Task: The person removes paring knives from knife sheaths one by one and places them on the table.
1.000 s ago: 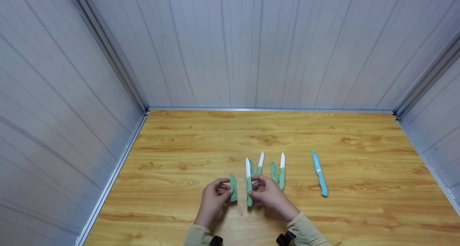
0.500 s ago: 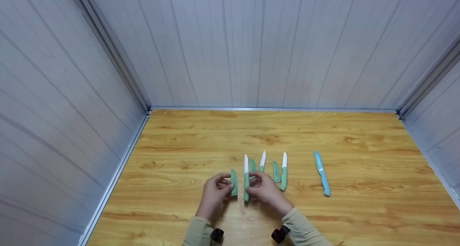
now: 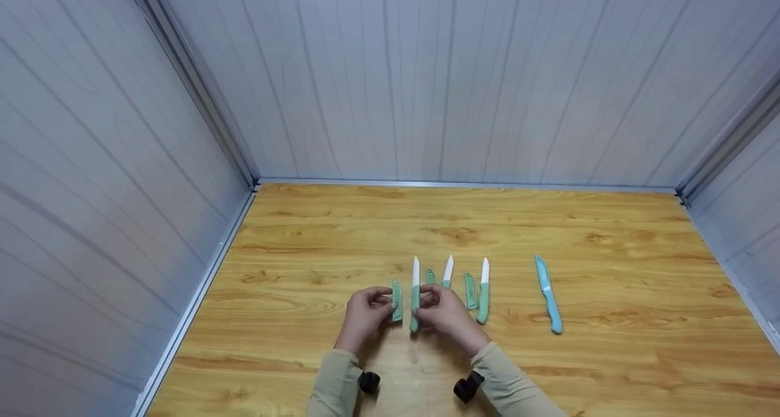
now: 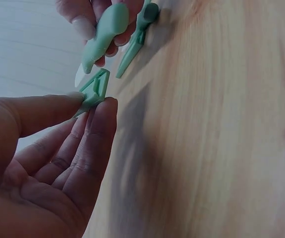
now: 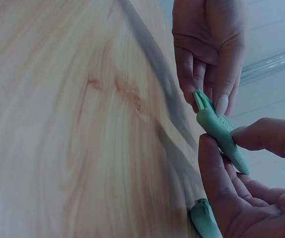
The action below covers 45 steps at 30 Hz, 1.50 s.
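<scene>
Nearest me, at the front of the worktop (image 3: 304,344), I log both hands raised just off the wood, close together.

Item 1: left hand (image 3: 364,314). Thumb and fingertips pinch a green blade sheath (image 3: 397,301); the left wrist view shows its open mouth (image 4: 96,89) facing the other hand. Fingers are only partly curled, the hold is light, at the sheath's near end.

Item 2: right hand (image 3: 446,313). Fingers are curled round the green handle of a white-bladed knife (image 3: 415,295), blade pointing away from me. In the right wrist view the handle (image 5: 221,134) lies between thumb and forefinger, its butt towards the camera.

Item 3: step in hand, as I judge it. Knife and sheath are held side by side, near but apart; the blade is bare, and I read this as pairing cover with blade. Which way the two are about to travel I cannot tell. If they are to join, the sheath's mouth must be turned to meet the blade tip and slid along it squarely, fingertips kept off the edge.

Item 4: just beyond the hands, lying flat: second sheath (image 3: 430,276), second knife (image 3: 448,270), third sheath (image 3: 470,291), third knife (image 3: 484,290), all green with white blades bare.

Item 5: further right, well apart: blue knife (image 3: 548,294), sheathed.

Item 6: farthest, grey panelled walls (image 3: 426,81) on three sides.
</scene>
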Each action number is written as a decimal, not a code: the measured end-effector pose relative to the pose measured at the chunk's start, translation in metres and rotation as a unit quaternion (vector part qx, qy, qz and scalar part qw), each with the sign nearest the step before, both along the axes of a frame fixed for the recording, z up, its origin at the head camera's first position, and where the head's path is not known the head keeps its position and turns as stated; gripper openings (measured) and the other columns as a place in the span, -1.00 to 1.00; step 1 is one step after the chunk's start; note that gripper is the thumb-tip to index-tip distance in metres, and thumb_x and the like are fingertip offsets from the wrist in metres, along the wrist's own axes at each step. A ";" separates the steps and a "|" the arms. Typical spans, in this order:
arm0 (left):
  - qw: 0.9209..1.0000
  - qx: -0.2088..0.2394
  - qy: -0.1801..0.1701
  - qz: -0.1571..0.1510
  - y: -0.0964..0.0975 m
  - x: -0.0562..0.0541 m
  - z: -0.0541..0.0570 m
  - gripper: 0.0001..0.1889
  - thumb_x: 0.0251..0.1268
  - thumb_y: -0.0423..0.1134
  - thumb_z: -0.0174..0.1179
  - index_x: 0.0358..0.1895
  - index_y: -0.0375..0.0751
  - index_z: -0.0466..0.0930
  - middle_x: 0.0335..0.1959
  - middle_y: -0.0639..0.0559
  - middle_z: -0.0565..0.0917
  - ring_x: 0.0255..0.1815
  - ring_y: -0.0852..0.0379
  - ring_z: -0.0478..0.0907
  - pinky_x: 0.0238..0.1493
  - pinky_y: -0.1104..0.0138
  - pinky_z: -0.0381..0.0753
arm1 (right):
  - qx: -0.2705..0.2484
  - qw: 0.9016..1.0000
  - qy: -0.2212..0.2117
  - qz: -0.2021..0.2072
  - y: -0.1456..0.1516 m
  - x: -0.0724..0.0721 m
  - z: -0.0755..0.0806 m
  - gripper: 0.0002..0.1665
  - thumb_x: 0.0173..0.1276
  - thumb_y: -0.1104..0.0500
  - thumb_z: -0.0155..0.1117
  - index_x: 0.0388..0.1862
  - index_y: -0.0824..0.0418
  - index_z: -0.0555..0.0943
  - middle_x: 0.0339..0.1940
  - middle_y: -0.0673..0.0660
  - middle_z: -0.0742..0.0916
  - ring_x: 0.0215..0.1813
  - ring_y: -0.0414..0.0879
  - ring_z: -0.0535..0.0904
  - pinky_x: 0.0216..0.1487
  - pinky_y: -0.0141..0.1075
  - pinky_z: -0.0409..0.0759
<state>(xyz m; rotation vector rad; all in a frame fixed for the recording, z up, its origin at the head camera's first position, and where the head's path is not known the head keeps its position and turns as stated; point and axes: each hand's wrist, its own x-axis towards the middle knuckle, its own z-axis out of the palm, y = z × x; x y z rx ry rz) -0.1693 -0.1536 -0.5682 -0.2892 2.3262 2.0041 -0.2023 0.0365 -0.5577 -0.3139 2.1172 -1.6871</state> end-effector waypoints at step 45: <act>0.997 -0.020 -0.055 0.054 0.002 -0.025 0.005 -0.85 0.11 -0.48 0.31 -0.23 -0.46 0.68 -0.38 -0.15 0.69 -0.41 0.08 0.66 -0.38 0.28 0.67 | 0.023 0.998 -0.016 -0.052 -0.018 -0.009 -0.002 -0.48 0.12 0.40 0.32 0.08 0.56 0.45 -0.30 0.22 0.67 -0.32 -0.06 0.65 -0.32 -0.22 0.67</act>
